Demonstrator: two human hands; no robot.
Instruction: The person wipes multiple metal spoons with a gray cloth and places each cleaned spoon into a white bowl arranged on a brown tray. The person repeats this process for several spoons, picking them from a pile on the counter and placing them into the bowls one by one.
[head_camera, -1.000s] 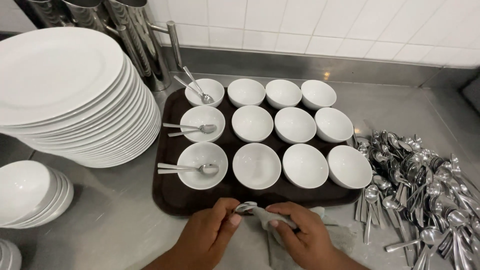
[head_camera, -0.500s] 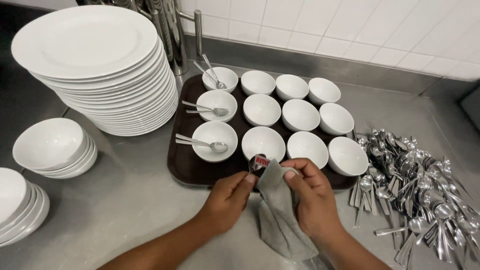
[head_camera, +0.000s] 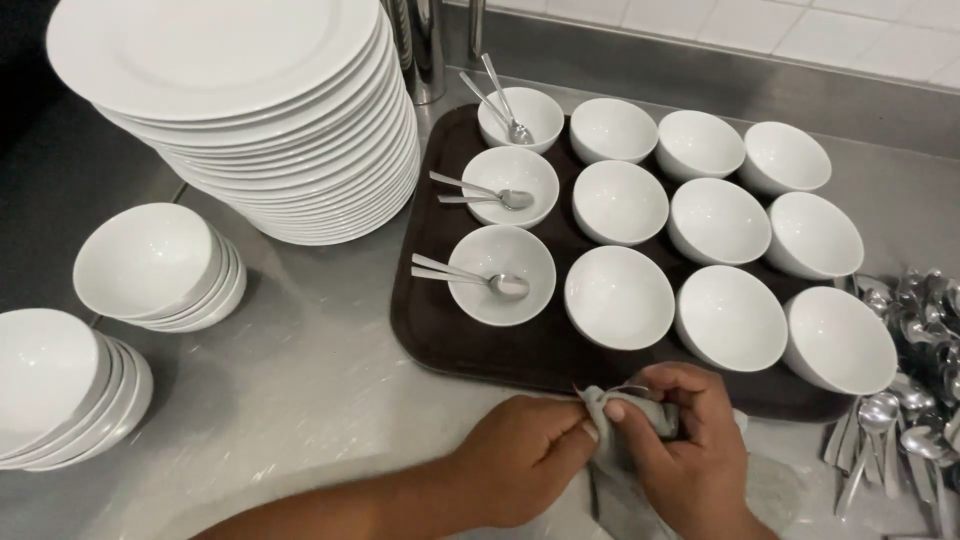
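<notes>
Both of my hands work a grey cloth (head_camera: 632, 428) at the front edge of a dark brown tray (head_camera: 520, 352). My left hand (head_camera: 520, 455) pinches the cloth's upper corner. My right hand (head_camera: 680, 445) is closed around the bunched cloth; anything wrapped inside is hidden. The tray holds several white bowls in rows. The three bowls in the left column each contain two spoons, for example the front one (head_camera: 500, 272). The empty bowl (head_camera: 618, 296) lies nearest my hands.
A tall stack of large white plates (head_camera: 250, 110) stands at the back left. Two stacks of white bowls (head_camera: 160, 262) (head_camera: 60, 385) sit at the left. A heap of loose spoons (head_camera: 915, 400) lies right of the tray on the steel counter (head_camera: 300, 400).
The view has dropped closer to the counter. My hands have bunched the hanging cloth up tighter; the spoon seen between my fingers earlier is hidden now.
</notes>
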